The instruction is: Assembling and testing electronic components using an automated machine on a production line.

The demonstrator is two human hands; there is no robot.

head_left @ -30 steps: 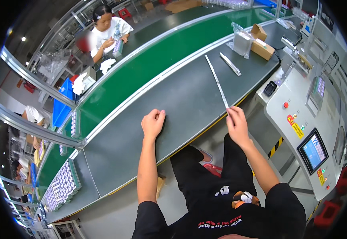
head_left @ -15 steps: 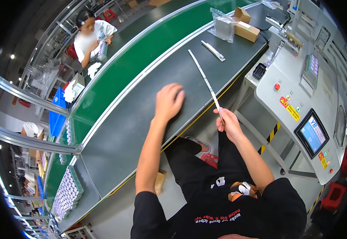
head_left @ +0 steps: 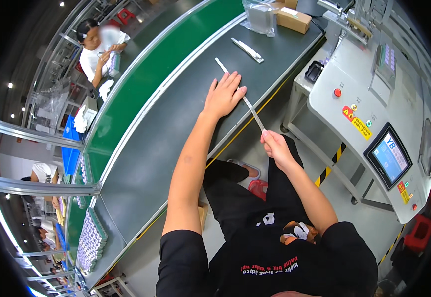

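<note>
In the head view, a thin strip [head_left: 254, 114] overhangs the worktable [head_left: 166, 133], the left hand [head_left: 224, 96] open across it, contact unclear, the right hand [head_left: 277, 148] pinching its near end, seemingly steadying it, next needing even grip.

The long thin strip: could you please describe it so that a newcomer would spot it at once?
Find the dark bench beside the green conveyor belt. Just off the bench's near edge, the right hand grips one end of a long thin strip that runs inward beneath the left hand. It is longer and narrower than the white bar lying beyond it.
</note>
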